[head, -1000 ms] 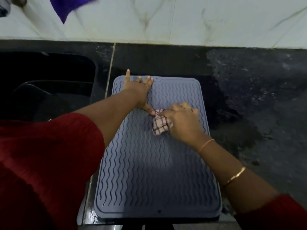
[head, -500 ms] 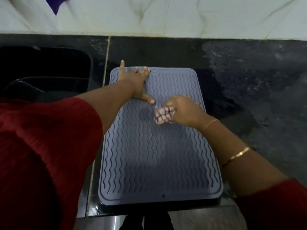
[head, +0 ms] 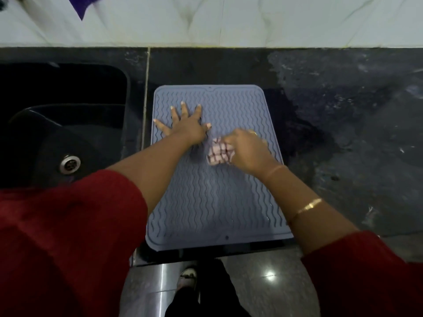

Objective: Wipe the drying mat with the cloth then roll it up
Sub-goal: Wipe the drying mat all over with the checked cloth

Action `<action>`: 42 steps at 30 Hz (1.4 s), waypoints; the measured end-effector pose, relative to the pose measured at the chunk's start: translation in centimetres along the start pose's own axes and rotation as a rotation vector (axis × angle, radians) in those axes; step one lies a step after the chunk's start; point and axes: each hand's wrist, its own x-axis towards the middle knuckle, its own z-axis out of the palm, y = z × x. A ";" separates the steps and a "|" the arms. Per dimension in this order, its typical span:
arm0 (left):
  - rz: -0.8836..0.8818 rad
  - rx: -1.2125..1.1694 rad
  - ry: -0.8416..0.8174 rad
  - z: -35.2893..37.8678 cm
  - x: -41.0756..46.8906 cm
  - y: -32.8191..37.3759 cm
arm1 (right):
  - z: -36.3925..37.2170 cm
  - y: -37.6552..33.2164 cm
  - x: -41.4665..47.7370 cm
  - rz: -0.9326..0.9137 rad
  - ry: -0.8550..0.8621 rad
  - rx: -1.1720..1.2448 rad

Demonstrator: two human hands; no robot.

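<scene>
A grey-blue drying mat (head: 212,202) with wavy ridges lies flat on the black counter, its near edge at the counter's front. My left hand (head: 186,126) presses flat on the mat's upper left part, fingers spread. My right hand (head: 247,149) is closed around a bunched white cloth with red checks (head: 218,154), pressed on the mat just right of the left hand's thumb. The right hand looks motion-blurred.
A black sink (head: 61,124) with a metal drain (head: 69,163) lies left of the mat. The dark stone counter (head: 343,124) stretches to the right with wet streaks. A marble wall (head: 229,19) backs it; a purple cloth (head: 84,3) hangs at top left. The floor and my foot show below.
My left hand has slid from the mat's far left corner toward me and lies flat lower on the mat. The right hand keeps rubbing the cloth near the mat's middle.
</scene>
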 end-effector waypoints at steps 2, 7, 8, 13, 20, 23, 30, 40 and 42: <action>-0.016 0.010 -0.021 -0.5 -0.1 0.2 | 0.7 0.3 -3.3 -0.007 -0.025 0.014; -0.027 0.072 -0.003 -1.1 -1.6 1.1 | 0.5 0.1 -7.3 -0.043 -0.176 0.116; -0.002 0.090 0.013 -1.3 -1.9 1.4 | -0.1 0.0 -6.9 -0.030 -0.203 0.193; 0.200 0.095 -0.003 -1.9 -3.1 1.8 | -0.5 -0.6 -2.9 0.062 0.045 0.221; 0.204 0.098 -0.069 1.7 -4.7 -0.4 | 3.0 -1.4 -8.1 0.069 -0.019 0.080; 0.206 0.108 -0.071 1.5 -4.8 -0.2 | 3.7 -1.8 -12.8 0.069 -0.071 0.138; 0.191 0.078 -0.076 0.8 -6.2 1.4 | 1.5 -1.9 -13.6 0.161 -0.093 0.389; 0.269 0.064 -0.122 4.5 -8.1 0.2 | 2.5 -2.0 -12.1 0.157 -0.152 0.120; 0.262 0.068 -0.153 4.2 -7.9 0.5 | 2.5 -1.9 -13.6 0.173 -0.178 0.157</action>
